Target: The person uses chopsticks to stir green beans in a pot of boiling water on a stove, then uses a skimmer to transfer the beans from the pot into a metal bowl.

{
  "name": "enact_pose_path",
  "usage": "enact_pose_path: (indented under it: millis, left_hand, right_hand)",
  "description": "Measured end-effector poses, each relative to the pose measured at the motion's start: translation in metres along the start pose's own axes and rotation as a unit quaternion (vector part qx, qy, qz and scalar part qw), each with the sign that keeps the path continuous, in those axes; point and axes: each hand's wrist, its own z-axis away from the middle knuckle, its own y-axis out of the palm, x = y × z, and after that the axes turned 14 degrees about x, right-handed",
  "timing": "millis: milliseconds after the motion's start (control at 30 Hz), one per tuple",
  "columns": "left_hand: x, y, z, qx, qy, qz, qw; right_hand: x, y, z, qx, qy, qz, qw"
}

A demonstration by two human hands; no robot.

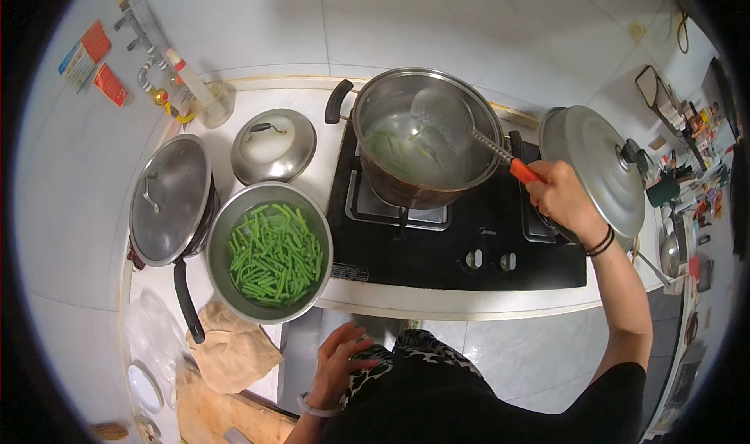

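My right hand (559, 196) grips the orange handle of a skimmer (442, 113), its perforated metal head lowered inside a deep steel pot (387, 186). Cloudy water fills the bottom of this pot, and a few pieces of green beans (389, 148) show in it. Empty, with fingers spread, my left hand (340, 362) hangs by my body below the counter's front edge. To the left of the stove stands a metal basin (218, 280) full of cut green beans (275, 253).
The pot stands on the left burner of a black Midea gas stove (410, 256). A large domed lid (597, 162) covers the right burner. At left are a lidded frying pan (173, 203), a pot lid (274, 148), a tan cloth (234, 347) and a wooden cutting board (217, 406).
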Motion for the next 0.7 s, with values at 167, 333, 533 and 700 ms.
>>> enact_pose_path:
  millis: [167, 333, 533, 700]
  left_hand:
    - [0.002, 0.002, -0.009, -0.005, -0.009, 0.006, 1.000]
    - [0.004, 0.002, -0.012, -0.009, -0.008, 0.001, 1.000]
    - [0.004, 0.000, -0.005, -0.026, 0.006, 0.003, 1.000]
    - [0.004, 0.001, -0.002, -0.022, 0.012, -0.005, 1.000]
  right_hand:
    - [-0.005, -0.009, -0.031, 0.167, 0.108, -0.388, 0.900]
    - [-0.015, -0.003, -0.051, 0.239, 0.126, -0.476, 0.837]
    - [-0.024, 0.005, -0.042, 0.264, 0.121, -0.541, 0.789]
    - [-0.029, 0.011, -0.025, 0.237, 0.108, -0.599, 0.757]
